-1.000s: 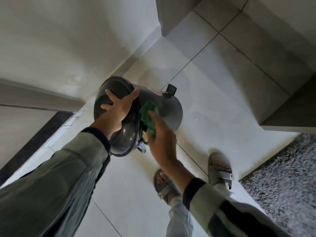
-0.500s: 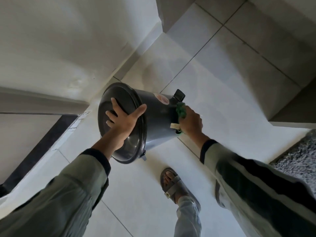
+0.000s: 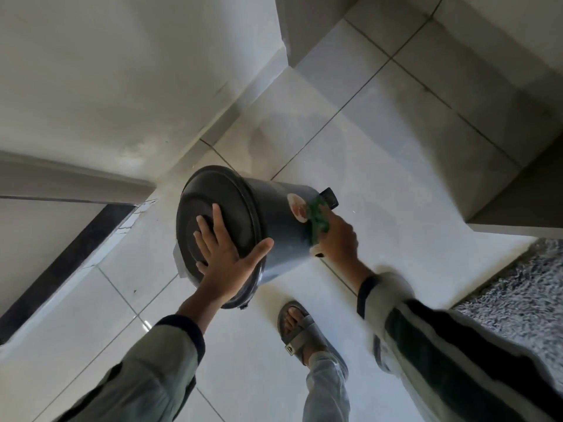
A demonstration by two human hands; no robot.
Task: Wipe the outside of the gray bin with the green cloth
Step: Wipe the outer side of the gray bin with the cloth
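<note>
The gray bin (image 3: 274,217) is tilted on its side above the tiled floor, its closed lid facing me and its black pedal (image 3: 329,197) at the far end. My left hand (image 3: 227,254) lies flat on the lid with fingers spread, thumb hooked over the rim. My right hand (image 3: 339,239) presses the green cloth (image 3: 318,219) against the bin's lower side wall, near a round sticker (image 3: 298,207). The bin's underside is hidden.
A white wall (image 3: 122,86) stands to the left with a dark floor strip (image 3: 61,263). A wall corner (image 3: 304,32) juts in at the top. A gray shaggy rug (image 3: 518,300) lies at the right. My sandalled foot (image 3: 300,330) stands below the bin.
My right hand slid the cloth from the bin's upper side near the lid down to the base end. The bin rotated slightly, bringing the sticker into view. My left hand stayed on the lid.
</note>
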